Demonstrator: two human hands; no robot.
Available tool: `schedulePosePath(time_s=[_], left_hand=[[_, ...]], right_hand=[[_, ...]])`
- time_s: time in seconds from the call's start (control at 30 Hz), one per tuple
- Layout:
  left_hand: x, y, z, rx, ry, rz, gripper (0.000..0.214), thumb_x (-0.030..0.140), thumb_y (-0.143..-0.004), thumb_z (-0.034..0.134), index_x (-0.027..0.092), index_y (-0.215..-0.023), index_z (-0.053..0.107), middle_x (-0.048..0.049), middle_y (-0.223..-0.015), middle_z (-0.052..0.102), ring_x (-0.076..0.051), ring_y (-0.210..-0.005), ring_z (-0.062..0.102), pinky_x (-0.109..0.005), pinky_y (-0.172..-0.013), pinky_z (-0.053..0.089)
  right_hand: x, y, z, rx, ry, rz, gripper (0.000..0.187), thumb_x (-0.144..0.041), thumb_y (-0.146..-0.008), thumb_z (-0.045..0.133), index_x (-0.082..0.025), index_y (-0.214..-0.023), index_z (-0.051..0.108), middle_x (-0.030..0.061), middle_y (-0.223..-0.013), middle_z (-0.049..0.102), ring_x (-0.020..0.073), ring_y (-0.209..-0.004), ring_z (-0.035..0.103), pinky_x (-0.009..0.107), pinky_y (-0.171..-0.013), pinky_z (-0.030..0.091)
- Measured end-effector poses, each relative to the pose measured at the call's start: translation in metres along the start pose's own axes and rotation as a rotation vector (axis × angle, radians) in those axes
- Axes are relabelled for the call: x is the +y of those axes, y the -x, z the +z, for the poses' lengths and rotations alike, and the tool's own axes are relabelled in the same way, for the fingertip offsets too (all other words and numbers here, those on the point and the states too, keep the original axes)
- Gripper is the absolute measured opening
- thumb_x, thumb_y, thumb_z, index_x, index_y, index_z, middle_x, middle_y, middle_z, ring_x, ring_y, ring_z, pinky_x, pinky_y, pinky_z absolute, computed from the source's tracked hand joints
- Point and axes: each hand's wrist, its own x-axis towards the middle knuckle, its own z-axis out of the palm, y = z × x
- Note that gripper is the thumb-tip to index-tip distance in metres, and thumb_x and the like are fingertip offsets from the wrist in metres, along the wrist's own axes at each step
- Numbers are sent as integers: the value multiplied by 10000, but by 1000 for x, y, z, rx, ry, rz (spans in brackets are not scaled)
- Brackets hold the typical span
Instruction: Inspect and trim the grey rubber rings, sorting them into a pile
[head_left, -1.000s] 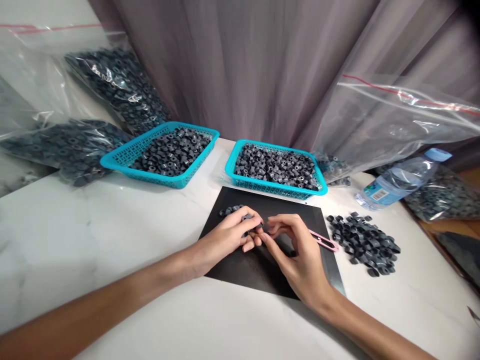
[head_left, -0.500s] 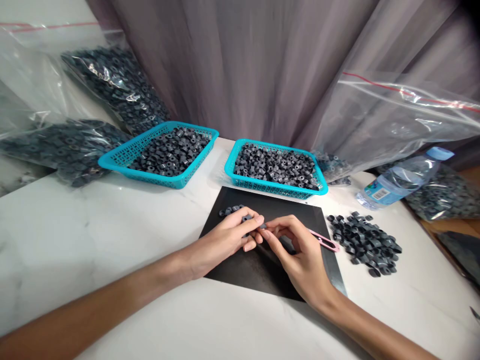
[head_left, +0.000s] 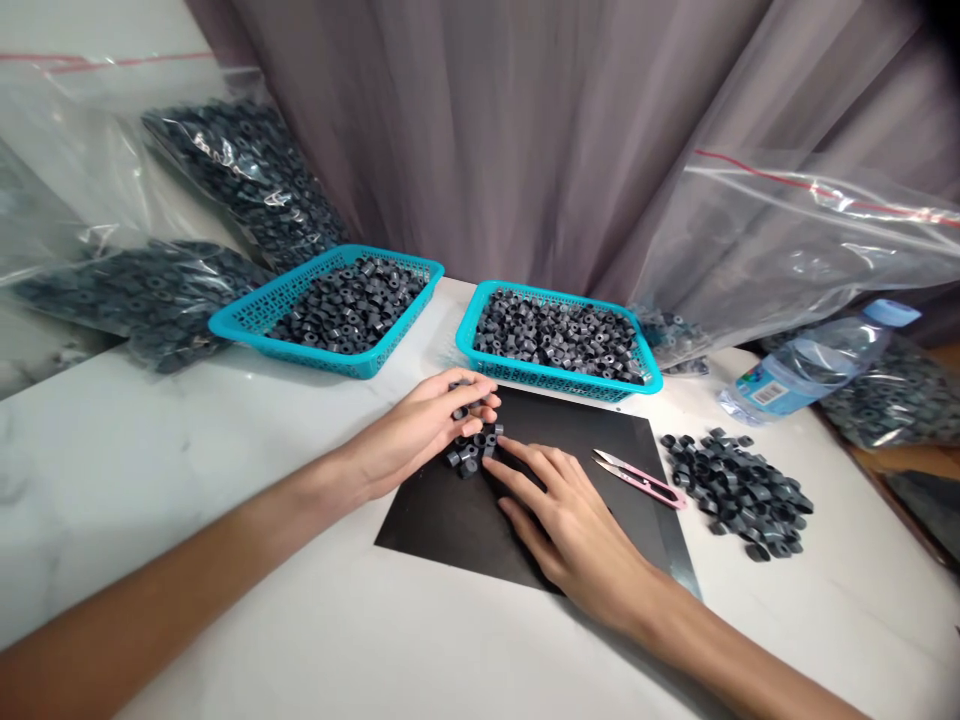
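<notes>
My left hand [head_left: 431, 415] is curled above the far left part of a black mat [head_left: 577, 430], with small dark grey plastic caps [head_left: 460, 411] showing between its fingers. Just below it, a little cluster of the same caps [head_left: 469, 466] lies on the mat. My right hand [head_left: 562, 515] rests low over the mat, palm down, fingers stretched out. Its fingertips reach the right side of that cluster, and nothing shows in its grip. Pink-handled thread snips [head_left: 645, 482] lie to the right of this hand.
Two blue baskets [head_left: 292, 355] [head_left: 559, 378] full of caps stand behind the mat. A heap of caps [head_left: 739, 495] lies on the white table right of it, near a water bottle [head_left: 817, 365]. Clear bags of caps [head_left: 247, 170] [head_left: 892, 390] flank both sides.
My hands have moved apart from where they met over the mat. The left went up and left, still with caps; the right went down and opened flat beside the cluster, uncovering the snips.
</notes>
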Motion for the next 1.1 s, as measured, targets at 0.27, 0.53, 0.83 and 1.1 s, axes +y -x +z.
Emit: schedulePosePath(time_s=[0.27,0.53,0.83,1.1], left_hand=[[-6,4,5,-66,-21,-61,141,278,-895,660,143,-918,696,-46,-930,638,-128,-868,566,-232,-685,386],[-8,4,7,-101,103,-104,126,212,-888,650,116,-910,728,-88,-973,693,-165,-922,638,-251,-747,439],[-14,11,17,-152,229,-238,318,321,-979,527,73,-962,726,-152,-1003,733,-224,-962,694,-330,-923,507],[-26,16,22,-206,280,-254,233,275,-942,601,87,-933,737,-122,-1000,719,-211,-906,702,-388,-1014,500]], right_hand=[[0,1,2,65,-62,10,376,-207,-1026,456,-201,-1401,479,139,-1338,571,275,-1197,553,469,-1000,508],[5,6,11,280,-222,99,161,-127,-1001,464,-231,-1109,523,79,-1048,586,220,-960,580,380,-815,528],[3,6,3,595,-217,128,198,-96,-969,510,-238,-1105,536,67,-1036,610,228,-989,598,408,-867,496],[4,3,0,620,-316,181,158,-139,-959,550,-239,-1078,578,57,-986,631,214,-902,634,368,-776,536]])
